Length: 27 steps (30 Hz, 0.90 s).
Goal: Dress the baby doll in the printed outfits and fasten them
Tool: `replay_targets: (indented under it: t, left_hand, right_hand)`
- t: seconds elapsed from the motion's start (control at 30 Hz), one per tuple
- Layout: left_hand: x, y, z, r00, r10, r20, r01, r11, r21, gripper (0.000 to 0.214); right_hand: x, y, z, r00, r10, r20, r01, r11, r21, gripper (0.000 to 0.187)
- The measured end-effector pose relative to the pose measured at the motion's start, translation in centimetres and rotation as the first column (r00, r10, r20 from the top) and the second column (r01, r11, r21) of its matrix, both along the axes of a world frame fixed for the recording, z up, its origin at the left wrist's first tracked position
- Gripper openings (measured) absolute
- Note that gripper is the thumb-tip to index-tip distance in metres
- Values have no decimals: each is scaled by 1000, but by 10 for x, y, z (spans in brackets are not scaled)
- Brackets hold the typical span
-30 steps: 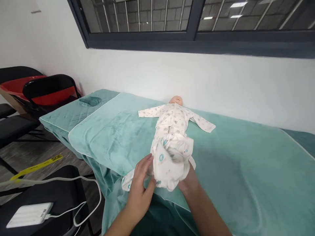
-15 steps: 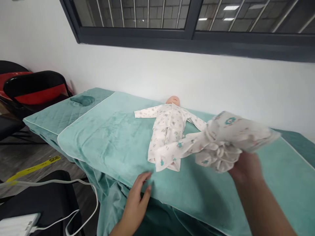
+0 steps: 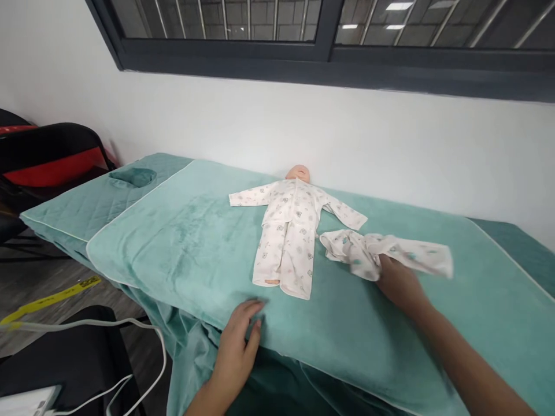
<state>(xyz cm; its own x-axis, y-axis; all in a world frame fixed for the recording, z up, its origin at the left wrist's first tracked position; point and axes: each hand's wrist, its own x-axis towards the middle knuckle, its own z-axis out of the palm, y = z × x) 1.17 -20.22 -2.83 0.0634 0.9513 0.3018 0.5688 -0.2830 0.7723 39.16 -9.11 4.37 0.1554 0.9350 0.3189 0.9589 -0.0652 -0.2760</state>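
A baby doll (image 3: 298,173) lies on its back on the green-covered bed (image 3: 182,242), its head toward the wall. It wears a white patterned baby top (image 3: 292,202) and matching trousers (image 3: 285,254), with arms spread. To the doll's right, my right hand (image 3: 396,280) grips a bunched white baby garment (image 3: 362,254) with green prints, low over the cover; whether the cloth rests on it I cannot tell. My left hand (image 3: 240,335) is at the bed's front edge below the doll's feet, fingers apart and holding nothing.
A white wall and a dark-framed window (image 3: 325,52) stand behind the bed. At left are black and red folding chairs (image 3: 56,150). A black seat (image 3: 73,352) bears a white device (image 3: 30,401) with a white cable (image 3: 162,341). Yellow tape (image 3: 52,300) marks the floor.
My right hand has lowered the bunched garment from in front of the doll's legs to beside the doll, over the bed. My left hand has hardly moved. The view has shifted slightly.
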Motion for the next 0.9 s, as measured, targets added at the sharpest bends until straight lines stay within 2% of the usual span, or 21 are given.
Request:
replay_targets:
  t: [0.1,0.2,0.3,0.37,0.47,0.53,0.6,0.7,0.77,0.8,0.83,0.87,0.9]
  left_hand:
    - [4,14,11,994,10,-109,9,986,166,32]
    - [16,31,25,978,4,-206,52,962,268,41]
    - [31,44,33,949,-83,-306,173,944,281,47]
    - [37,47,33,923,-142,-357,243,935,257,47]
    - [37,39,25,916,-135,-379,240,939,246,46]
    - [27,23,11,927,-91,-364,194,946,259,45]
    - [9,-3,-11,934,-70,-350,169,950,262,44]
    - [-37,-59,-53,923,-121,-367,224,941,255,35]
    - [-78,-101,-76,921,-91,-379,190,953,235,29]
    - [-100,-122,-83,907,-67,-415,141,979,151,30]
    - [-123,-141,-87,886,6,-464,11,999,33,33]
    - [-145,-157,-88,847,87,-525,-133,990,-50,36]
    - [-166,-170,-87,791,175,-586,-274,958,-83,40]
  right_hand:
    - [-4,-4,-16,988,54,146,-26,983,-182,11]
    - [1,-15,-9,948,152,279,-65,952,-298,25]
    - [3,-37,4,905,243,350,-154,952,-265,39]
    - [-2,-54,12,895,254,368,-182,959,-218,43]
    - [-19,-74,21,940,199,276,-152,971,-185,40]
    - [-31,-79,24,978,160,134,-126,964,-235,36]
    - [-40,-76,19,990,132,-42,-138,950,-280,33]
    - [-46,-61,-3,959,104,-263,-176,947,-269,27]
    - [-49,-48,-25,943,83,-324,-171,952,-254,25]
    - [-50,-42,-36,940,87,-329,-175,953,-249,24]
    - [-52,-38,-46,944,98,-314,-178,955,-236,23]
    - [-53,-34,-55,955,113,-273,-171,965,-198,24]
    - [-55,-31,-61,966,126,-226,-163,974,-154,24]
